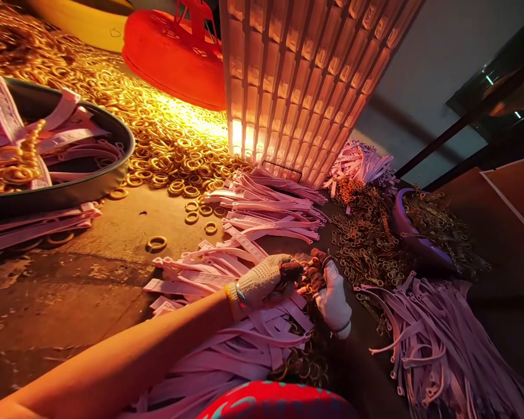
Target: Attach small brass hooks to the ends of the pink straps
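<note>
My left hand [266, 279], in a knitted glove with dark fingertips, reaches in from the lower left, its fingers pressed together. Facing it closely, my right hand [330, 294] wears a white glove with dark fingertips, and its fingers are curled. Small metal-looking pieces [308, 273] show between the fingertips of both hands; their exact shape is too small to make out. Under and beside my left hand lie many pink straps [244, 343]. Dark metal rings [303, 366] sit below the hands, by the red patterned cloth [279, 401].
Gold rings [166, 139] heap beneath a red lamp [170, 58]. A round basin [128, 157] of straps stands left, a ribbed plastic panel [297, 75] behind. Small metal clasps [367, 238] surround a purple bowl [413, 233]; another strap pile [445, 343] lies at right.
</note>
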